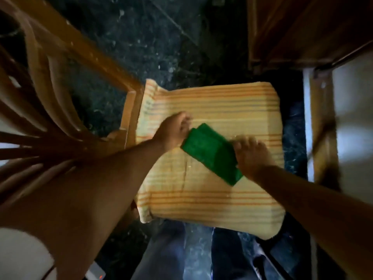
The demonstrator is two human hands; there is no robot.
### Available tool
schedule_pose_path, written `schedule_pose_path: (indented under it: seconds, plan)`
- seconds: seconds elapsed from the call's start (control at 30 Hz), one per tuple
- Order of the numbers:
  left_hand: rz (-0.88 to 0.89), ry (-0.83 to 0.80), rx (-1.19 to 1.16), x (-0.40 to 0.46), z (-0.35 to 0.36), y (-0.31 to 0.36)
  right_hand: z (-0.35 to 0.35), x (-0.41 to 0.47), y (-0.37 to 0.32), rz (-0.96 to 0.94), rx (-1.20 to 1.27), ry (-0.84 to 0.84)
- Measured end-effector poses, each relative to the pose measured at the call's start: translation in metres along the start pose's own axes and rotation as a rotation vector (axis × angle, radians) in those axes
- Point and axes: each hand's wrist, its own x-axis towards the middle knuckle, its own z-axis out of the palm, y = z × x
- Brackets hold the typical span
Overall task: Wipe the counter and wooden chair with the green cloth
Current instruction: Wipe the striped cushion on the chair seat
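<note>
The green cloth (212, 153), folded into a thick oblong, lies on a yellow striped cushion (210, 110) in the middle of the view. My left hand (173, 131) grips its upper left end. Pressing along its right edge is my right hand (252, 155), fingers curled on the cloth. The wooden chair (84, 55) stands to the left, its curved back slats and frame rails blurred. The cushion hides whatever seat is under it.
Dark speckled stone floor (161, 37) lies beyond and below. A wooden cabinet (302, 27) fills the upper right, with a white panel (353, 118) and metal rod beside it. My legs in dark trousers (232, 255) show under the cushion.
</note>
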Motion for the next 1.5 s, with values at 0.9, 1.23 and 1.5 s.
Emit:
schedule_pose_path:
  seconds: [0.9, 1.23, 1.5]
  plan:
    - [0.336, 0.217, 0.819, 0.077, -0.006, -0.095, 0.060, 0.094, -0.004, -0.300, -0.133, 0.367]
    - [0.320, 0.103, 0.787, 0.080, -0.003, -0.040, 0.037, 0.099, 0.056, -0.006, 0.126, 0.494]
    - [0.369, 0.088, 0.813, 0.143, 0.058, 0.005, 0.120, 0.012, 0.000, -0.166, 0.111, 0.439]
